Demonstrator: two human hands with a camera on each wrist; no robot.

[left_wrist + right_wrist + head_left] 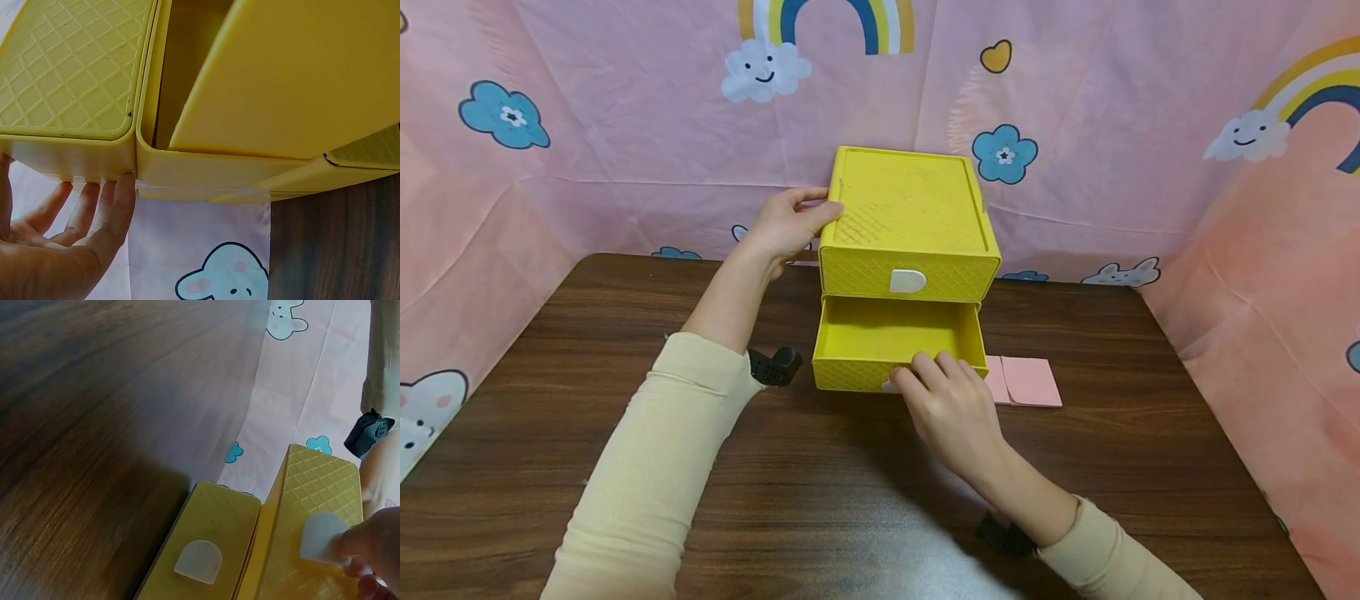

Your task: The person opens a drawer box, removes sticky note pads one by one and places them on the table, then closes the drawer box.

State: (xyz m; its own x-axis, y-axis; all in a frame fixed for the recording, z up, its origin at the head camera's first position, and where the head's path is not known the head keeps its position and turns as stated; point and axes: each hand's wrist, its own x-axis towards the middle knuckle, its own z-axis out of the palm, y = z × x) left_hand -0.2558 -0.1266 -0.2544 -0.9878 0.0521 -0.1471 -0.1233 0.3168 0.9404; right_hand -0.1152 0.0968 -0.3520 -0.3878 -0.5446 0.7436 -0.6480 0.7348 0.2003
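Observation:
A yellow stacked drawer unit (913,200) stands on the table. Its middle drawer (895,333) is pulled out, with its yellow floor showing. The closed top drawer (65,69) and a closed bottom drawer (206,525) also show in the wrist views. My right hand (955,408) hooks fingers over the open drawer's front edge while its thumb presses the white handle (322,537). Against the unit's upper left side lies my left hand (793,221), thumb at the top edge. In the left wrist view its fairly straight fingers (81,212) touch the side wall.
Pink square paper pads (1032,383) lie on the dark wooden table (850,500), right of the open drawer. A pink patterned cloth (662,125) hangs close behind the unit and along both sides. Each wrist wears a black camera (775,367).

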